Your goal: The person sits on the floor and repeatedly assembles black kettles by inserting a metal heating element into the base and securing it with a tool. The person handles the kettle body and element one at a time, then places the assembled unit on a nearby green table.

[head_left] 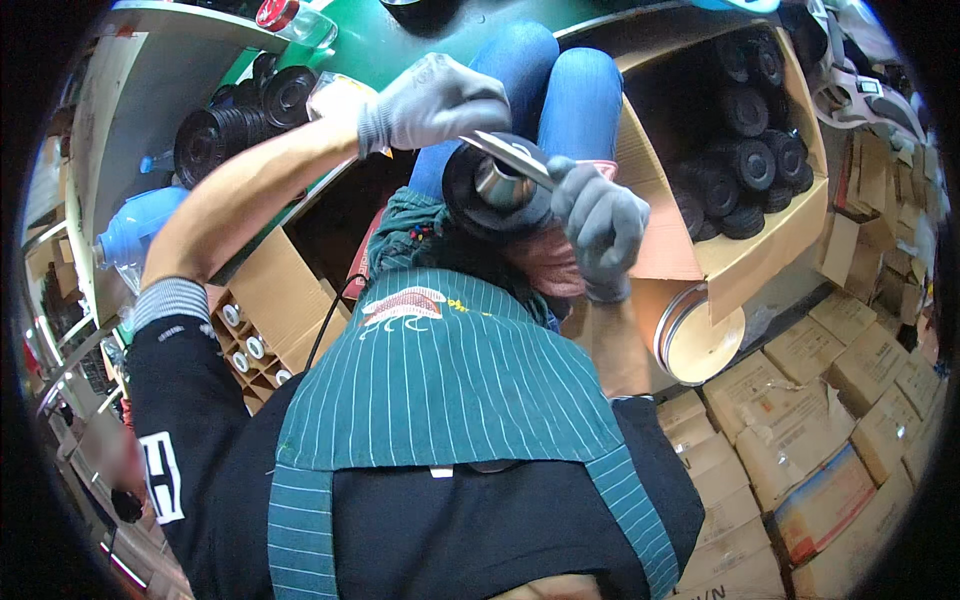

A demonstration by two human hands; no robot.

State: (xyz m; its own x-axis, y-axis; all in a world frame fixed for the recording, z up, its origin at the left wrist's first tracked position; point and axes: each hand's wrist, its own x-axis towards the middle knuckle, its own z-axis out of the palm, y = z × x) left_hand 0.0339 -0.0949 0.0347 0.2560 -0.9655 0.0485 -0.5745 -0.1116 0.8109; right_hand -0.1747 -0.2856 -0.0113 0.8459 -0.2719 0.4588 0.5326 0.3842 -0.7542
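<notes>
My left hand (432, 103), in a grey glove, is closed at the upper middle; whatever may be in its fingers is hidden. Wrapped in a matching glove, my right hand (602, 222) grips one end of a thin, flat, shiny metal piece (518, 160). The far tip of that piece comes close under my left hand. Just beneath it, a round black part (470, 205) with a wide flange rests at my lap. A silvery metal cup shape (497, 187) stands at the middle of this part.
An open cardboard box (760, 245) of round black parts stands at the right. More black discs (215, 140) are stacked at the left, near a blue-topped bottle (140, 225). A divided carton (275, 310) holds white-ended pieces. A red-lidded jar (300, 22) stands on the green table (400, 45).
</notes>
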